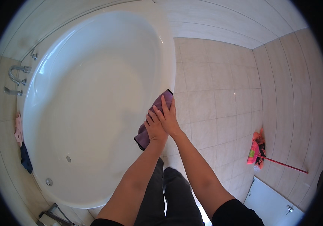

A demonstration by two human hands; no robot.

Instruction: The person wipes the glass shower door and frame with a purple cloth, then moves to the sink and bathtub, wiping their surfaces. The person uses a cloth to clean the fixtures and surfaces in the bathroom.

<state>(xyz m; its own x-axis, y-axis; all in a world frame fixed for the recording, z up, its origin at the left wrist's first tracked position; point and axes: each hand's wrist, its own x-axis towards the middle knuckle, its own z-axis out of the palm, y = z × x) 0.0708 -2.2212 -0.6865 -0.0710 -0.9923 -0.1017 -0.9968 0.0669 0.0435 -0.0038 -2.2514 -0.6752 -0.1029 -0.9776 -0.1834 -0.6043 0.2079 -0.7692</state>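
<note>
A purple cloth (142, 136) with a dark edge lies folded over the right rim of a large white bathtub (93, 94). My left hand (156, 129) rests on the middle of the cloth, fingers stretched across it. Just beyond, my right hand (168, 116) lies flat with fingers extended on the cloth's far part. The two hands touch, and the right one partly overlaps the left's fingers. What is under the palms is hidden.
Chrome taps (18, 73) stand on the tub's left ledge, with a pink cloth (18, 130) and a dark blue cloth (26, 158) nearby. On the tiled floor (225, 101) at right, a pink broom (253, 152) leans by the wall. A white door (268, 199) is at lower right.
</note>
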